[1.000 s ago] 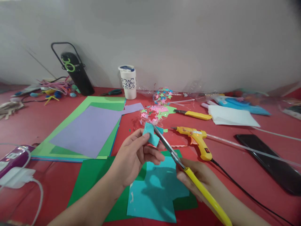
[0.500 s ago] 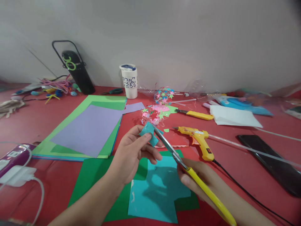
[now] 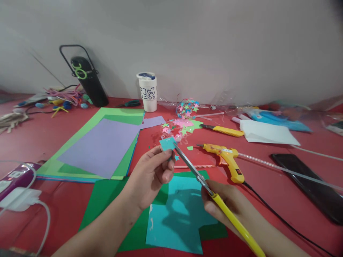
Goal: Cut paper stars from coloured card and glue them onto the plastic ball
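My left hand (image 3: pixel 152 175) pinches a small teal paper piece (image 3: pixel 167 144) above the red table (image 3: pixel 40 135). My right hand (image 3: pixel 227 207) grips yellow-handled scissors (image 3: pixel 211 194), whose blades reach up to the paper piece and look closed at its edge. A tiny teal star-shaped scrap (image 3: pixel 176 157) hangs just below the blades. Under both hands lies a larger teal sheet (image 3: pixel 182 217) on a dark green sheet (image 3: pixel 107 200).
A yellow glue gun (image 3: pixel 227 160) with its cord lies right of the scissors. Purple and green sheets (image 3: pixel 102 146) are stacked at left. A white cup (image 3: pixel 148 92), coloured paper stars (image 3: pixel 182 125), a yellow cutter (image 3: pixel 222 130), a black phone (image 3: pixel 311 185) and a purple device (image 3: pixel 13 178) stand around.
The teal piece in my left hand has got smaller and turned flatter; a small teal scrap has come off below the blades. My left fingers have curled in more.
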Available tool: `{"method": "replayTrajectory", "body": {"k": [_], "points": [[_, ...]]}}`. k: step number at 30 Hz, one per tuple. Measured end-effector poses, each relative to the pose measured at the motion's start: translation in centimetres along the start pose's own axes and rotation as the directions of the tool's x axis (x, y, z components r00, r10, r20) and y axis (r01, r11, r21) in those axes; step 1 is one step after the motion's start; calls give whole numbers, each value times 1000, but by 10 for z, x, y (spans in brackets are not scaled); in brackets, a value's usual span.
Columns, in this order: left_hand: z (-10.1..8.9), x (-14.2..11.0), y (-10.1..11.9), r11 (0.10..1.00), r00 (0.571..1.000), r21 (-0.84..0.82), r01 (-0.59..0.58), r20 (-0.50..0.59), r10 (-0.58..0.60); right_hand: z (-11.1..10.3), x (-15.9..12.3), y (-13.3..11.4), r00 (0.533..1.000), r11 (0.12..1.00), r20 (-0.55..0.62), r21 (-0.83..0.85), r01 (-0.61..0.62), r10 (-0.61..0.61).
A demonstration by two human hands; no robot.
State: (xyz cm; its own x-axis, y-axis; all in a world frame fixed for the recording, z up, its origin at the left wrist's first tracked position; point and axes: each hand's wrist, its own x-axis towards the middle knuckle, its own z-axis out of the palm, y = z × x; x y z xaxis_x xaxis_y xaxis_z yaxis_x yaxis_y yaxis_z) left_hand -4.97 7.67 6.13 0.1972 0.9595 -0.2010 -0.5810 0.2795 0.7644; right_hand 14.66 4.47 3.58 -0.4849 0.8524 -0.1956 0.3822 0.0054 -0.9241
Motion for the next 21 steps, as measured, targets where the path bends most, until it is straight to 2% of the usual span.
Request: {"method": "replayTrajectory", "body": {"k": [3,6,11,17,21], "points": [[-1,-1,0,971,985,193,-144,-64,159,-1,-3,3,1000,1000,8,-12,-16,17],[-1,-3,2,928,968,319,-195,-89,234,-3,-6,3,1000,999,-14,-39,-20,20],[-3,-3,7,914,977,374,-158,-74,199,-5,-11,-8,997,997,-49,-58,-57,54],[-4,-1,9,903,987,419,-99,-76,144,-8,-11,-8,997,997,-4,-25,-75,75],[-6,0,8,900,988,427,-93,-70,136,-9,-9,-10,990,990,10,-16,-141,142]]}}
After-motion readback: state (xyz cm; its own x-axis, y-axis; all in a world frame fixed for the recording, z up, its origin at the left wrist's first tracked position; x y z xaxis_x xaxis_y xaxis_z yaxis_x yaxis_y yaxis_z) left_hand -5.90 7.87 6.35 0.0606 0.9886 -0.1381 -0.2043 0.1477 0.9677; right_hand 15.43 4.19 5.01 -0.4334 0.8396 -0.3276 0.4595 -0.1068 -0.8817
